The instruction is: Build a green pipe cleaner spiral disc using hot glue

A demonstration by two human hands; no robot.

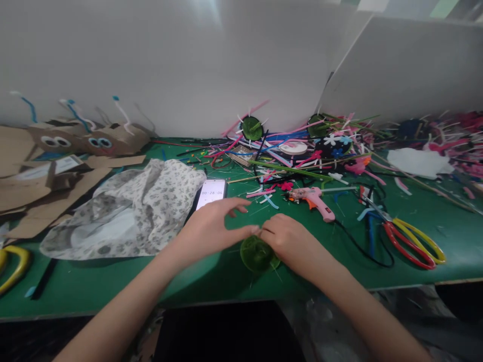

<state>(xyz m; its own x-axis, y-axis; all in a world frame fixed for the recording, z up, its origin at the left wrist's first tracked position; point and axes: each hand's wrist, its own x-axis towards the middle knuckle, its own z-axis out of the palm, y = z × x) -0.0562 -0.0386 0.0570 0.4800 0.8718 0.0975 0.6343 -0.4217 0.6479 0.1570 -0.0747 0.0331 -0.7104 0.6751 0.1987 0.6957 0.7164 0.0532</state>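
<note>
A round green coil (257, 254), apparently of wound pipe cleaner, is low over the front of the green table. The curled fingers of my right hand (289, 241) grip its upper right edge. My left hand (213, 223) is open, its thumb and fingers apart, and the thumb tip comes close to the right fingertips just above the coil. Whether the thumb touches the coil I cannot tell. Thin glue strings stick out around it. Behind my right hand lies a pink hot glue gun (315, 200) with a clear stick in its back.
Scissors with red and yellow handles (413, 244) lie at right. A phone (212, 192) showing a timer leans by a patterned cloth (151, 201). Pipe cleaners (271, 151) are heaped at the back. Cardboard figures with eyes (101, 141) stand at left, near yellow-handled scissors (17, 264).
</note>
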